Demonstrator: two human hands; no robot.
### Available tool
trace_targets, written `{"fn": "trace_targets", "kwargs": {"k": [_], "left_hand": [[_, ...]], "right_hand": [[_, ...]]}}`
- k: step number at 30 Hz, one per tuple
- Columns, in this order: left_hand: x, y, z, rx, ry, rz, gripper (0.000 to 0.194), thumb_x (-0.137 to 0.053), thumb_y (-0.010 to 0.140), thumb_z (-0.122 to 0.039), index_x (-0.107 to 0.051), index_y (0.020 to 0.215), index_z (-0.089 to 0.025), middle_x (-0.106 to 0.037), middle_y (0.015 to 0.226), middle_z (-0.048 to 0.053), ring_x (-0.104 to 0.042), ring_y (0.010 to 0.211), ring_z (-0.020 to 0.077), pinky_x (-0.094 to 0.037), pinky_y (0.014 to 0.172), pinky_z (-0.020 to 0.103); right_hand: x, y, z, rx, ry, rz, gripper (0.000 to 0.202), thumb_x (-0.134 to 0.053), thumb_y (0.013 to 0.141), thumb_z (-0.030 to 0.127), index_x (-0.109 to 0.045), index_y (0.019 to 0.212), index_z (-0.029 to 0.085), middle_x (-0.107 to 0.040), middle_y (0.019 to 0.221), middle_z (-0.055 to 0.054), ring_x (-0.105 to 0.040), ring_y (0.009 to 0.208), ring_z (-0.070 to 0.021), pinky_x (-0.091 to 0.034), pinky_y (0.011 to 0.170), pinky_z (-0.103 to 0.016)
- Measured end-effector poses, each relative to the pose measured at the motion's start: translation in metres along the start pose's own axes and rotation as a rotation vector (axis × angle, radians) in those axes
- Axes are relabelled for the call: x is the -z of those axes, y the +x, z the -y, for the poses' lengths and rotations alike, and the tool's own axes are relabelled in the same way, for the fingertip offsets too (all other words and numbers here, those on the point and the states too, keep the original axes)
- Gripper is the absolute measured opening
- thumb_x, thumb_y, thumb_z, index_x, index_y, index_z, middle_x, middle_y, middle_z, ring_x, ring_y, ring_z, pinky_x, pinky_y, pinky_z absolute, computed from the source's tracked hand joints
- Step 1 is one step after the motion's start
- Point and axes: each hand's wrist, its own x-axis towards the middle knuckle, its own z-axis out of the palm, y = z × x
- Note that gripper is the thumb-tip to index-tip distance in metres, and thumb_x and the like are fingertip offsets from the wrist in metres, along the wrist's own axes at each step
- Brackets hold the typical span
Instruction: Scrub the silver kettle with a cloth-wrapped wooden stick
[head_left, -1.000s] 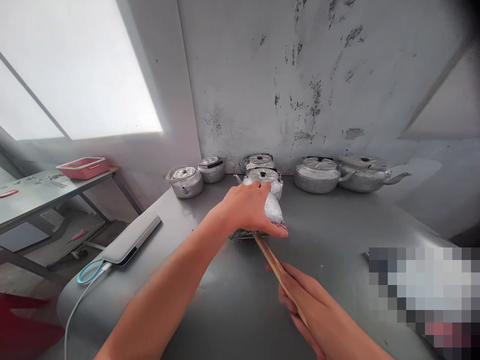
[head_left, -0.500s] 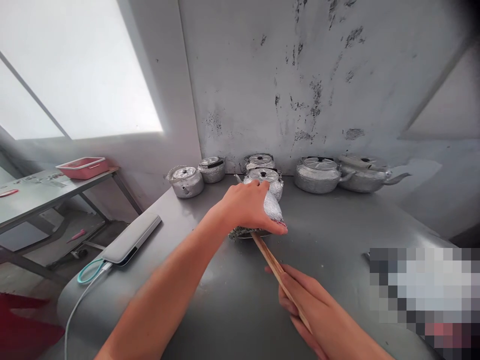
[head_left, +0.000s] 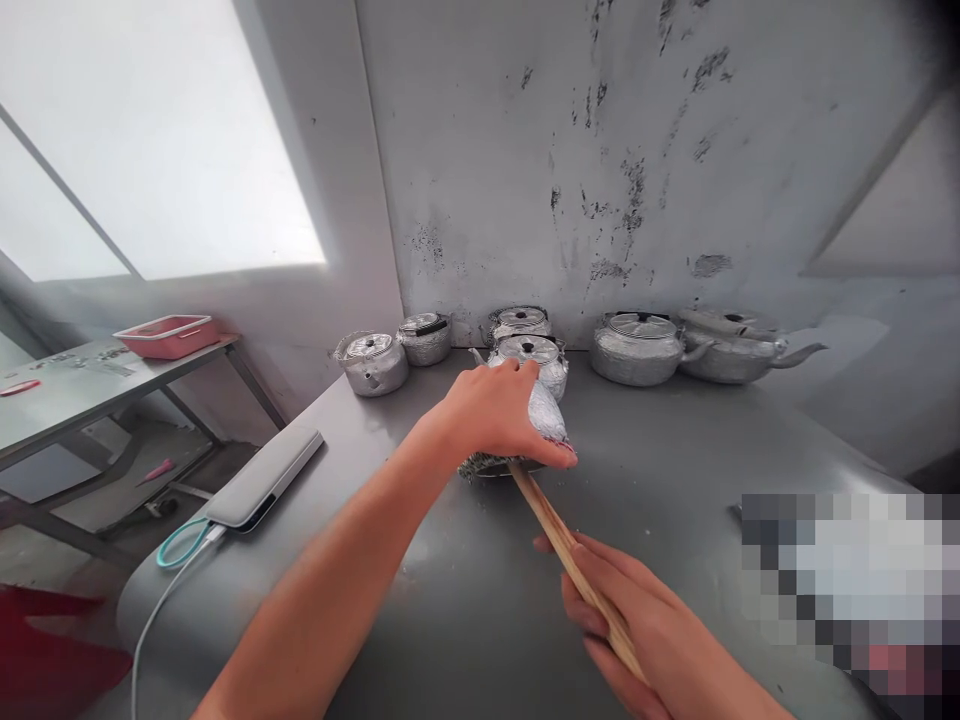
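My left hand (head_left: 499,405) is wrapped over a silvery, crinkled object (head_left: 546,415) with a reddish line along its lower edge. Its full shape is hidden behind the hand. Beneath the palm a dark, bristly fringe (head_left: 480,464) shows, beside a thin curved rim. My right hand (head_left: 622,610) grips a pale wooden stick (head_left: 551,525), which slants up and left. The stick's far end reaches under the silvery object near my left thumb. A silver kettle (head_left: 551,365) with a black lid knob stands just behind my left hand.
More silver kettles (head_left: 637,350) stand along the wall on the grey table (head_left: 420,640). To the left lie a grey power bank (head_left: 262,480) and its white cable (head_left: 161,605). A pink basket (head_left: 166,337) sits on a side table. The right corner is pixelated.
My right hand and the wooden stick have shifted slightly right and down. My left hand stays in nearly the same place on the silvery object.
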Motion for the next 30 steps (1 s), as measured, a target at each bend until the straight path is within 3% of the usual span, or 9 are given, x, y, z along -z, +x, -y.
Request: {"fn": "trace_targets", "kwargs": {"k": [3,14,21,25,30], "left_hand": [[0.001,0.0,-0.001,0.012,0.001,0.007,0.081,-0.06,0.058,-0.084,-0.053,0.109,-0.023,-0.065,0.112,0.007,-0.066,0.092,0.0296,-0.049,0.073,0.037],[0.0,0.0,0.0,-0.004,0.001,-0.012,0.078,-0.06,0.058,-0.084,-0.053,0.104,-0.022,-0.065,0.109,0.007,-0.065,0.088,0.0282,-0.049,0.07,0.036],[0.001,-0.001,-0.001,0.002,-0.004,0.003,0.077,-0.06,0.058,-0.085,-0.052,0.102,-0.023,-0.065,0.108,0.006,-0.065,0.086,0.0269,-0.048,0.068,0.035],[0.002,-0.003,-0.005,0.003,0.007,0.012,0.079,-0.06,0.058,-0.084,-0.053,0.106,-0.022,-0.064,0.111,0.007,-0.065,0.088,0.028,-0.049,0.07,0.036],[0.001,-0.002,-0.008,-0.008,0.024,0.014,0.082,-0.06,0.059,-0.084,-0.053,0.113,-0.022,-0.064,0.111,0.008,-0.065,0.088,0.028,-0.05,0.071,0.036]], "right_hand": [[0.0,-0.001,0.002,0.0,0.005,-0.008,0.041,-0.026,0.098,0.058,-0.047,0.11,0.024,-0.044,0.07,0.01,-0.024,0.033,-0.0022,-0.035,0.036,-0.02],[0.007,0.003,-0.001,-0.048,-0.001,0.012,0.047,-0.032,0.094,0.066,-0.048,0.116,0.027,-0.041,0.07,0.009,-0.023,0.034,-0.0045,-0.028,0.031,-0.02],[0.005,0.0,0.004,0.016,-0.086,-0.037,0.048,-0.029,0.096,0.065,-0.048,0.118,0.026,-0.039,0.07,0.008,-0.026,0.039,-0.0055,-0.033,0.037,-0.02],[0.004,0.006,0.001,0.019,-0.184,-0.053,0.044,-0.032,0.097,0.061,-0.05,0.115,0.025,-0.036,0.072,0.007,-0.028,0.044,-0.0077,-0.029,0.032,-0.018],[0.006,0.009,0.0,0.06,-0.125,-0.052,0.045,-0.031,0.097,0.062,-0.048,0.118,0.026,-0.038,0.074,0.007,-0.03,0.044,-0.0072,-0.036,0.034,-0.018]]}}
